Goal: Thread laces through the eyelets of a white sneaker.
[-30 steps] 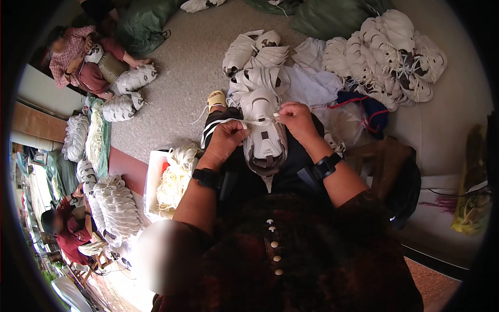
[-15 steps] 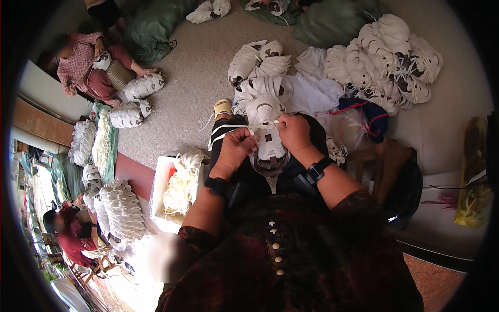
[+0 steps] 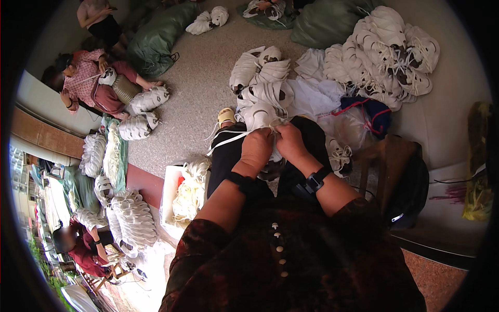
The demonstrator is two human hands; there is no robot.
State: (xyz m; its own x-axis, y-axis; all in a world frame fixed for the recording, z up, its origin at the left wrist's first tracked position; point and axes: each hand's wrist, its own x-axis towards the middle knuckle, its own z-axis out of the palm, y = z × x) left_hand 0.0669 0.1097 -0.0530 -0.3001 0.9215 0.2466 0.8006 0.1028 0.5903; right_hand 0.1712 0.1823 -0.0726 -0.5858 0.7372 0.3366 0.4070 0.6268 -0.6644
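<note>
Nearest is the person's own dark patterned shirt (image 3: pixel 291 236), with a row of pale buttons down its front. Each wrist wears a black band, the one on the right wrist carrying a watch (image 3: pixel 315 181).

The left hand (image 3: pixel 257 147) is curled over the shoe with its knuckles up; its fingertips are hidden, so I cannot tell whether they grip anything. The right hand (image 3: pixel 289 140) sits just beside it, thumb and finger pinched together on a white lace (image 3: pixel 228 140), whose loose length trails out to the left over the black trousers (image 3: pixel 223 161).

The white athletic shoe (image 3: pixel 260 115) lies between the thighs, toe pointing away, its middle covered by the hands.

To the left stands a white box (image 3: pixel 167 200) filled with cream laces (image 3: pixel 189 200). Beyond the knees are a yellow sandal (image 3: pixel 226 115) on a foot, a stack of white shoes (image 3: pixel 262 78) and a white cloth (image 3: pixel 314 96).

Farther right rises a big heap of white shoes (image 3: pixel 379 57). At far left, a co-worker in a pink patterned shirt (image 3: pixel 86 80) sits near a green sack (image 3: pixel 161 41).
</note>
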